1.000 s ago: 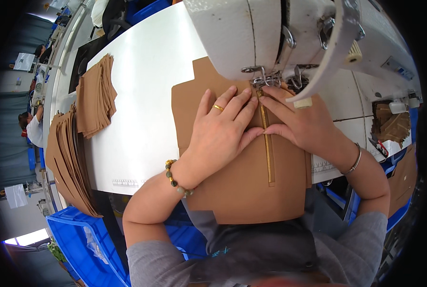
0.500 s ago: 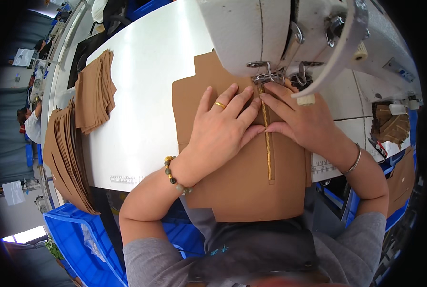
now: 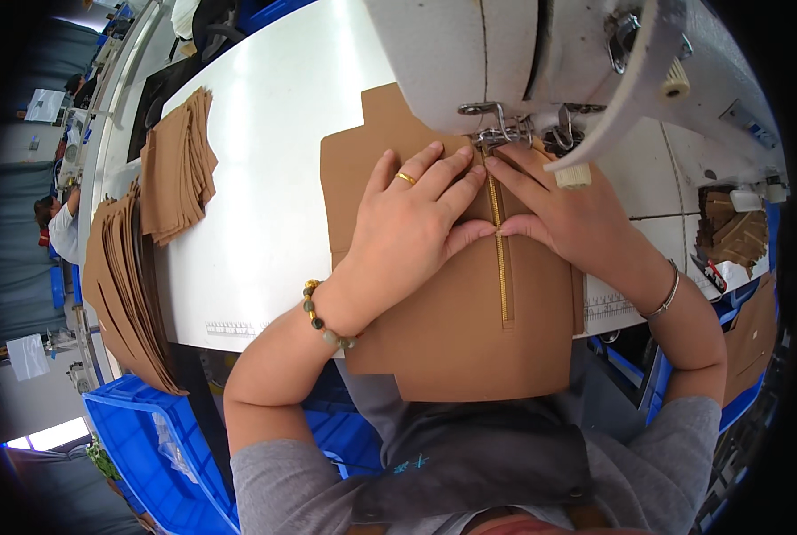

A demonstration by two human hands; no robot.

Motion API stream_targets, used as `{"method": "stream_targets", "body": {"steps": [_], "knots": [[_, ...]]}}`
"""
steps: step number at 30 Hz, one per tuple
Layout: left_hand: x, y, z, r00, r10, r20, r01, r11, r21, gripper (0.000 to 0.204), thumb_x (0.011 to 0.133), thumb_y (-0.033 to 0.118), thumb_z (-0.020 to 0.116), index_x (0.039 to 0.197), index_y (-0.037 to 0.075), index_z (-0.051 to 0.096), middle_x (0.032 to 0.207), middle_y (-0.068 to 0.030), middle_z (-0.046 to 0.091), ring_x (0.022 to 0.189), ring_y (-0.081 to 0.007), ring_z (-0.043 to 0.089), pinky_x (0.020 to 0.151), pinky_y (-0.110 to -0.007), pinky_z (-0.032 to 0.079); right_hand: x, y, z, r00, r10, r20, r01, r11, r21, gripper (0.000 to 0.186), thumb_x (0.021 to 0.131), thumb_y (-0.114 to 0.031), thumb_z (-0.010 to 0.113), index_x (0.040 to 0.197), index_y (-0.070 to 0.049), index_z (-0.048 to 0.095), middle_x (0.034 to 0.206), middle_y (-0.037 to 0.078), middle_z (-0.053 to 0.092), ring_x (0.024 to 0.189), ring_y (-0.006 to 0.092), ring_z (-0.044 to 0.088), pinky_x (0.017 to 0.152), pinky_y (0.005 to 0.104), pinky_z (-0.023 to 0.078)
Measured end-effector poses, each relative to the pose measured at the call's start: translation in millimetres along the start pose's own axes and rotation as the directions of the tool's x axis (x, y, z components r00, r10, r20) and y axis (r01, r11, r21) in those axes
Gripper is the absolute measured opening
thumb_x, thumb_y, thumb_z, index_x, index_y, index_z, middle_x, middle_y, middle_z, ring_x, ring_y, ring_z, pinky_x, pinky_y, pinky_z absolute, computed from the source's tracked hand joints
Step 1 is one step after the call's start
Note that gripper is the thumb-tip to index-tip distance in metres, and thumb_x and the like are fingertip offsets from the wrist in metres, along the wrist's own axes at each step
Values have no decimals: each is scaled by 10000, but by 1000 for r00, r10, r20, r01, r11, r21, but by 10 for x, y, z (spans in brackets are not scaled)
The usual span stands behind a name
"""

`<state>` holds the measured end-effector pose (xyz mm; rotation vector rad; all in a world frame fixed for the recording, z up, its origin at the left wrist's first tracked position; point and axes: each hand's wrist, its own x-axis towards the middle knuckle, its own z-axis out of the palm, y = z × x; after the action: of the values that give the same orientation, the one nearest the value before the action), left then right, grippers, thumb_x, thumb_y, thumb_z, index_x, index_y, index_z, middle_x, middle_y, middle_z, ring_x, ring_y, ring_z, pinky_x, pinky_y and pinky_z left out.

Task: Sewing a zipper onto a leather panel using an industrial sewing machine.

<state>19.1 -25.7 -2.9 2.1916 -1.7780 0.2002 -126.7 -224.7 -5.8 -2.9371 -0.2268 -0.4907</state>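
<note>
A flat brown panel (image 3: 470, 357), cut with notched corners, lies under a white sewing machine (image 3: 452, 62). A gold-toothed zipper (image 3: 505, 285) runs down a slot in the panel toward the metal presser foot (image 3: 501, 135). My left hand (image 3: 421, 209) rests flat on the panel left of the zipper, fingers spread, a gold ring on one finger. On the zipper's right side my right hand (image 3: 568, 209) presses down, its fingers stretched toward the presser foot and partly hidden by the machine. Both thumb tips meet near the zipper. The needle is too small to make out.
Stacks of brown pieces (image 3: 180, 165) and slotted brown panels (image 3: 126, 285) lie at the left of the white table (image 3: 264, 178). A blue crate (image 3: 153, 446) stands below left. At right are red-handled snippers (image 3: 709, 272) beside small brown scraps (image 3: 737, 232). Another person (image 3: 64, 227) sits far left.
The panel and zipper have slid a little away from me, farther under the presser foot. Both hands stay flat on the panel, thumbs slightly farther forward.
</note>
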Motion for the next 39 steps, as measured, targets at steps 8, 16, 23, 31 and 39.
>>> {"method": "stream_targets", "body": {"steps": [8,16,23,31,39], "knots": [[9,-33,10,1000,-15,-10,14,1000,-17,580,908,452,761,1380,126,680,1388,-67,664,1336,-336,588,1148,-545,433,29,46,22,999,-33,-23,32,999,-42,700,856,-482,751,1390,-40,655,1364,124,691,1162,316,646,1177,513,432],[18,-44,37,1000,-4,-23,4,1000,-17,572,921,453,749,1383,124,680,1389,-66,664,1354,-337,580,1142,-543,433,36,69,29,998,-29,-54,28,1000,-11,684,849,-453,772,1394,-56,656,1327,111,704,1166,313,636,1179,504,430],[33,-43,57,999,-8,-34,8,1000,-9,561,933,456,728,1374,111,687,1400,-68,666,1362,-336,574,1141,-530,431,25,95,66,997,-18,-73,16,999,-32,663,853,-453,766,1390,-76,667,1254,91,732,1130,296,636,1186,497,425],[47,-64,64,999,-12,-49,10,1000,-22,534,920,429,749,1346,109,702,1380,-64,682,1348,-338,584,1139,-514,433,59,113,55,990,-52,-130,44,997,-62,602,878,-433,756,1376,-101,688,1136,81,742,1074,287,632,1094,470,488],[47,-86,59,997,-5,-77,4,1000,-20,506,913,414,762,1310,103,718,1390,-55,685,1342,-327,595,1147,-501,438,59,77,66,977,6,-213,-34,991,-126,345,880,-347,791,1124,-113,723,885,60,662,729,260,639,728,367,498]]}}
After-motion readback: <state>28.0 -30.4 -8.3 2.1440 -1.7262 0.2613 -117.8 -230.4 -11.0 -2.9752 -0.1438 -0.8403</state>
